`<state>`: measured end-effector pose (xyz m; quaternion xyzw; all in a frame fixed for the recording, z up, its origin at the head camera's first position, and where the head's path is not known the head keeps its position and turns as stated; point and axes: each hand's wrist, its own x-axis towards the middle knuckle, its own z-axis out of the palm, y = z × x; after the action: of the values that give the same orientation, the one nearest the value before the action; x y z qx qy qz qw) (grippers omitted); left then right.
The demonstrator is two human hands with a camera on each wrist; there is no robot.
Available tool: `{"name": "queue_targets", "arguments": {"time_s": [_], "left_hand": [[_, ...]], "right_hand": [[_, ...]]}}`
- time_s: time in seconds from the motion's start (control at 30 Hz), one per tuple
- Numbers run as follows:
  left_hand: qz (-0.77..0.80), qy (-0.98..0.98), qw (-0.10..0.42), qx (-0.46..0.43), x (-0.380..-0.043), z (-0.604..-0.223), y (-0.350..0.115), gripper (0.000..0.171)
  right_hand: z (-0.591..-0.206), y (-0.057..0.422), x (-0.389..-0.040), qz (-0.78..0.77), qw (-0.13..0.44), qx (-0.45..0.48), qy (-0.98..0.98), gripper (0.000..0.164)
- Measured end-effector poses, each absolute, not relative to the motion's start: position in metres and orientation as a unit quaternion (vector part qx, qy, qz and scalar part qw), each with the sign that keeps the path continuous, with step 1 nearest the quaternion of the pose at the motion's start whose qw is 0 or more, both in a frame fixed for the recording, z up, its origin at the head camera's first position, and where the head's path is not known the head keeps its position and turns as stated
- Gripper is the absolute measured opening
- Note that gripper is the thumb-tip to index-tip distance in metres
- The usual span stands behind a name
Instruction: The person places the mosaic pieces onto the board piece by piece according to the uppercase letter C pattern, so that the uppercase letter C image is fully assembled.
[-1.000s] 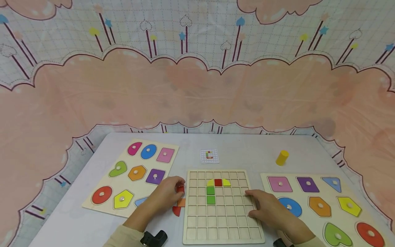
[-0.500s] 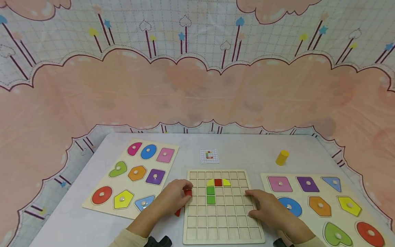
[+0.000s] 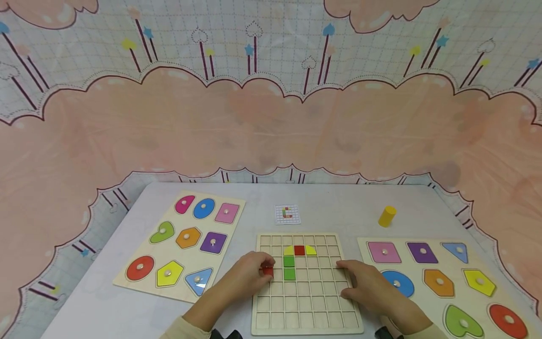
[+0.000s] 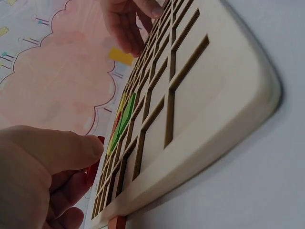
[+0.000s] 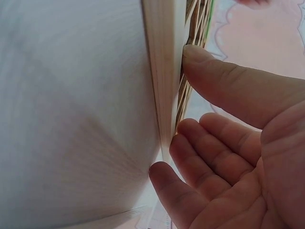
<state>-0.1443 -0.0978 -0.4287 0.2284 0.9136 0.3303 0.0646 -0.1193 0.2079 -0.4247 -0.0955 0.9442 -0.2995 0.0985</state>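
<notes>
My left hand pinches a small red tile between thumb and fingers, over the left columns of the wooden grid board. In the left wrist view the tile stands tilted just above the board's surface. On the board lie a red square between two yellow rounded pieces, and two green squares below the left one. My right hand rests at the board's right edge. Its thumb touches the grid while the loosely bent fingers lie along the side.
A small pattern card lies behind the board, and a yellow cylinder stands at the back right. Knobbed shape puzzles flank the board: a left puzzle and a right one. An orange-red piece lies against the board's edge.
My left hand has carried the red tile rightward from the table beside the board to over its left columns. The right hand has stayed where it was.
</notes>
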Motion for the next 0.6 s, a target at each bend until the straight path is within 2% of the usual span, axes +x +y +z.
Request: {"name": "queue_targets", "arguments": {"time_s": [0.6], "left_hand": [[0.334,0.899,0.083,0.272,-0.133,-0.439,-0.079,0.017]], "right_hand": [[-0.426,0.209,-0.119,-0.307,0.097,-0.099,0.942,0.060]]}}
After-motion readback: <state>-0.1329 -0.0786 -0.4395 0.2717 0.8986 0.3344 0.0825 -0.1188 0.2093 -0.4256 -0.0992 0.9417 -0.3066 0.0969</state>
